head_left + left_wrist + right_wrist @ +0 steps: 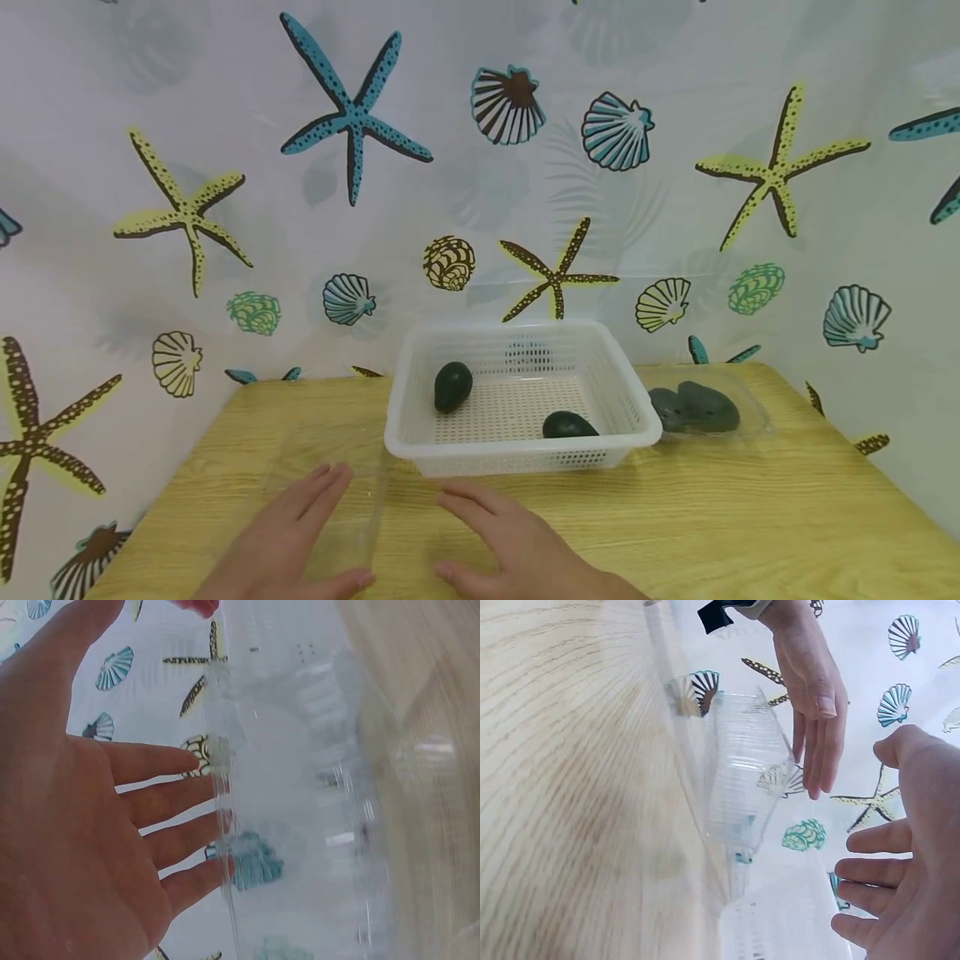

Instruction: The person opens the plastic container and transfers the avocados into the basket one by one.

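Note:
My left hand (281,537) is held over a clear plastic container (358,508) on the left of the table, fingers straight. In the left wrist view the fingertips of this hand (97,832) overlap the edge of the clear container (300,787). My right hand (517,542) hovers in front of the white basket (525,450), fingers extended and thumb apart, holding nothing. Inside the basket lie two dark green avocados, one at the left (453,387) and one near the front right (568,425). Both palms face inward in the right wrist view, across from each other.
Right of the basket, a second clear container (759,417) holds dark green avocados (708,407). Everything stands on a wood-grain table (750,517). A curtain (480,192) printed with starfish and shells hangs behind and along the sides.

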`<state>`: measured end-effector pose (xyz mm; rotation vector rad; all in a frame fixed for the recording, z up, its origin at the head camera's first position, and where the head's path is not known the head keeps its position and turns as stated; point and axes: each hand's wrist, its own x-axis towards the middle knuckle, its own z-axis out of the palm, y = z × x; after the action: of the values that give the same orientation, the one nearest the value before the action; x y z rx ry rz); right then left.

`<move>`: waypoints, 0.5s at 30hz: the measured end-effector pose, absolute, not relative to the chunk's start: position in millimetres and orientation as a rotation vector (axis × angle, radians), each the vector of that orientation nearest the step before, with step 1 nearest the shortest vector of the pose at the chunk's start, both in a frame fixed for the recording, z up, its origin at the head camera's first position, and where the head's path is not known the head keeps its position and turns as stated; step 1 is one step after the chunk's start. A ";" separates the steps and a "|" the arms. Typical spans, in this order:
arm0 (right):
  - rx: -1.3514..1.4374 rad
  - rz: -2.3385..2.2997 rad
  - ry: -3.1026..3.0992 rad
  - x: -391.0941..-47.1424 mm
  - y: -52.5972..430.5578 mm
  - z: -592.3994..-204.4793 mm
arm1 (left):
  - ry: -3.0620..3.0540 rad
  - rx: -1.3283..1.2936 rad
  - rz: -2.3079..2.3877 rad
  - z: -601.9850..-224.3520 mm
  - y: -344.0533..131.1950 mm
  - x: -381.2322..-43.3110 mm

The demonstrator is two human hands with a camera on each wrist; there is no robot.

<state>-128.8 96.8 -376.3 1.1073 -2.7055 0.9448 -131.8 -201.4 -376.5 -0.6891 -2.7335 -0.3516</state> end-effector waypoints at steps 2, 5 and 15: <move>1.102 0.938 -2.678 -127.1 106.9 -374.6 | -2.776 -0.677 -0.362 -372.9 -193.6 -131.7; 1.065 0.920 -2.671 -124.5 122.2 -371.9 | -2.814 -0.670 -0.369 -368.1 -183.9 -131.1; 0.913 0.803 -2.576 -116.7 162.8 -373.0 | -2.885 -0.813 -0.443 -355.8 -147.7 -131.2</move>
<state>-116.7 162.8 -373.0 0.9129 -2.5764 0.8029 -131.2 -147.7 -355.8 -0.8133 -2.8854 -0.4433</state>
